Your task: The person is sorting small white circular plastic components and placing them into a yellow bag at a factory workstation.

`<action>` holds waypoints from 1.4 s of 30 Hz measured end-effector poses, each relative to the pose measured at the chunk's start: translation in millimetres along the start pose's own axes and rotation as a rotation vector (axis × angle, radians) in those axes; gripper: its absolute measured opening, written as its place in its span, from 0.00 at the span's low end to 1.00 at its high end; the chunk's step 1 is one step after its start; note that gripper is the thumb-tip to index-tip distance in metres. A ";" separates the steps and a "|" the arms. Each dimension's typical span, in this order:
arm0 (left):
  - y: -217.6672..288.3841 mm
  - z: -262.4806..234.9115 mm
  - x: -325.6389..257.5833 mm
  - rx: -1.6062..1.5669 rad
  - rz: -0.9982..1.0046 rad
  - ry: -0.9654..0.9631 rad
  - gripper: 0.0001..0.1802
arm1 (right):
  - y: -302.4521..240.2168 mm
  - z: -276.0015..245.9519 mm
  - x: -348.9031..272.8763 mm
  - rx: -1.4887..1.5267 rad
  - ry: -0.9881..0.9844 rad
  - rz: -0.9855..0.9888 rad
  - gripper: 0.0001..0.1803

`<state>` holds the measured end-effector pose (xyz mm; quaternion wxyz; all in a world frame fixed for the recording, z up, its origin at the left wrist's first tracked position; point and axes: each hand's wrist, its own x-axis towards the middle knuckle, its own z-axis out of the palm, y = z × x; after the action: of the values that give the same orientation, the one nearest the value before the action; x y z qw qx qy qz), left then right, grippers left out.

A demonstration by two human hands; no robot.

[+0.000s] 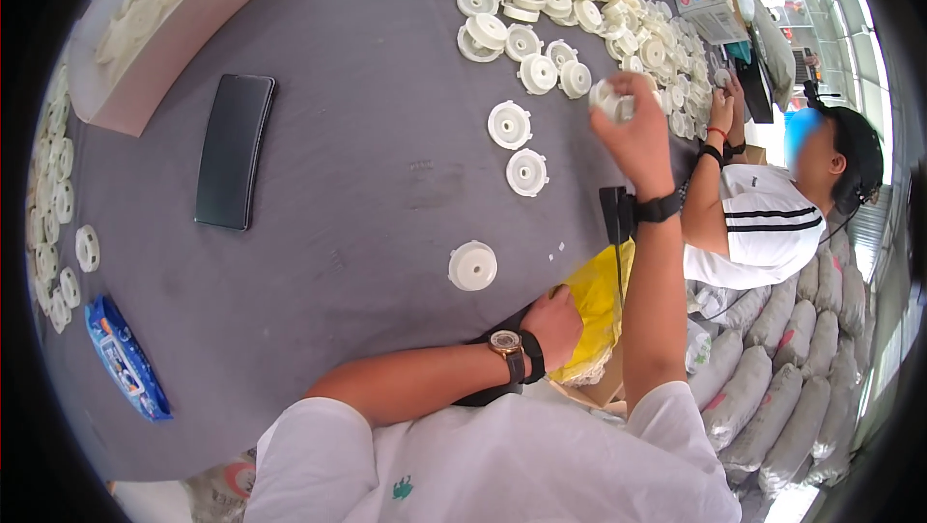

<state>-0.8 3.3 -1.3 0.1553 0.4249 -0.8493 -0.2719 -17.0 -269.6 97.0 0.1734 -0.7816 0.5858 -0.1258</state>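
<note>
Above the right part of the table, my right hand (637, 137) grips a round white plastic disc (606, 98) between thumb and fingers. Below it, at the table's near edge, my left hand (553, 328) is closed, with its fingers curled by a yellow plastic bag (591, 315); whatever it may hold is hidden. One white plastic disc (472, 266) lies alone just left of that hand. Two more discs, an upper one (509, 125) and a lower one (527, 173), rest left of my right hand. Behind them spreads a large heap of similar discs (579, 1).
A dark phone (235, 151) and an open box (183, 30) of white parts are on the left. More discs (87, 248) and a blue wipes packet (126, 359) line the left edge. To the right, a co-worker (763, 214) handles pieces; filled sacks (772, 397) are stacked behind.
</note>
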 end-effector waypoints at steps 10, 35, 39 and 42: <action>-0.1 -1.3 2.9 -0.036 0.005 -0.046 0.10 | 6.9 13.9 24.4 0.024 0.052 -0.145 0.25; -3.2 4.5 0.7 -0.074 -0.093 -0.094 0.12 | -18.5 -18.6 -130.3 0.092 -0.138 -0.187 0.25; -1.8 8.8 4.8 -0.144 -0.059 0.011 0.10 | -54.8 27.9 -91.2 -0.060 -0.028 -0.286 0.27; -1.0 -2.6 5.6 -0.162 -0.073 -0.117 0.11 | -62.8 35.4 -75.3 -0.045 -0.126 -0.220 0.28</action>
<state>-2.2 -2.6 0.5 0.1293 0.4252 -0.8160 -0.3696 30.7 -177.1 91.6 0.1775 -0.8513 0.4870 -0.0818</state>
